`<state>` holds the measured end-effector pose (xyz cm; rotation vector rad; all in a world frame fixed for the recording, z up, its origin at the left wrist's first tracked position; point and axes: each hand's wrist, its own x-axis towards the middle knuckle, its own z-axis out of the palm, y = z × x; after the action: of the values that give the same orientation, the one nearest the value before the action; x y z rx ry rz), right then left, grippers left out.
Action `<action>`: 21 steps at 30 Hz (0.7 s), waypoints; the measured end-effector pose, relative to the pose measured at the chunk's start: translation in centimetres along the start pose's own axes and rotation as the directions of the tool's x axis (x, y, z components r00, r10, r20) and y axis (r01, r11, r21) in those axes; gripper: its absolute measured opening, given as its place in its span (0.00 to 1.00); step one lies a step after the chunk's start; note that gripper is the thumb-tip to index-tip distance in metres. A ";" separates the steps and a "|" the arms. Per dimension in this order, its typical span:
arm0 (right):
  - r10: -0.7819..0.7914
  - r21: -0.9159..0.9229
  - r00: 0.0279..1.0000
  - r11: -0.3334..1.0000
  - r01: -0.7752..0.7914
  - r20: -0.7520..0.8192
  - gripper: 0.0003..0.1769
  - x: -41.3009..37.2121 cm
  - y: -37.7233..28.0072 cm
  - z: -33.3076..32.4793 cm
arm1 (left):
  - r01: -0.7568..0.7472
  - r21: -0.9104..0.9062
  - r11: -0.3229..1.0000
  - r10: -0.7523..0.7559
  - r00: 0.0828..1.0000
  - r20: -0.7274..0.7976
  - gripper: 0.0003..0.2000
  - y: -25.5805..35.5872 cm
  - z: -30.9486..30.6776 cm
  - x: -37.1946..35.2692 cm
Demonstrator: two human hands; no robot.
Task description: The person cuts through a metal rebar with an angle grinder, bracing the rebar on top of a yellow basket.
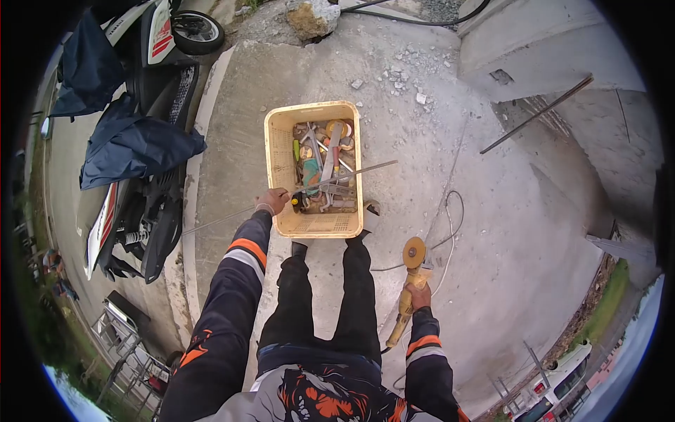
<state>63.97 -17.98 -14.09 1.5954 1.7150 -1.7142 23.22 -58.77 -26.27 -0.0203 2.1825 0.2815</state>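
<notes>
My left hand (273,201) is closed around a thin metal rod (369,168). The rod slants across a yellow plastic crate (313,107), its far end reaching past the crate's right wall. Inside the crate lie several hand tools and cutting discs, among them a flat metal tool with a red handle (335,157) and a green cloth (310,172). On the right, my right hand (420,297) grips a yellow angle grinder (404,308) by its body. Its round disc (414,252) points away from me, apart from the rod.
A cord (455,228) loops on the concrete beside the grinder. Rubble (401,79) is scattered beyond the crate. Rods (538,112) jut from the concrete structure at right. A partly covered motorcycle (165,204) stands at left. My feet are close to the crate's near side.
</notes>
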 end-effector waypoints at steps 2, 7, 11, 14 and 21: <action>0.018 -0.071 0.999 0.997 -0.016 0.030 0.18 2.7 -1.6 0.1 | -0.017 0.044 0.999 0.019 0.999 -0.043 0.25 3.2 -0.4 0.6; -0.052 -0.124 0.996 0.991 0.060 0.068 0.19 7.5 -1.3 -0.1 | -0.039 0.118 0.992 0.044 0.998 -0.038 0.22 4.5 2.3 7.2; -0.028 -0.082 0.996 0.996 0.035 0.086 0.21 9.7 -1.1 0.2 | -0.086 0.149 0.985 0.105 0.987 -0.121 0.19 6.1 1.6 8.1; 0.011 -0.034 0.996 0.999 -0.009 0.085 0.20 10.1 -1.3 0.7 | -0.114 0.191 0.975 0.145 0.977 -0.158 0.17 6.4 0.8 9.2; 0.040 -0.027 0.995 0.999 -0.038 0.087 0.17 10.3 -0.5 2.4 | -0.026 0.348 0.937 0.071 0.990 -0.119 0.21 8.2 1.2 11.6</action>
<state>58.46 -14.63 -22.54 1.5098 1.6464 -1.7110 16.36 -49.52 -34.69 0.2187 2.3367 -0.0828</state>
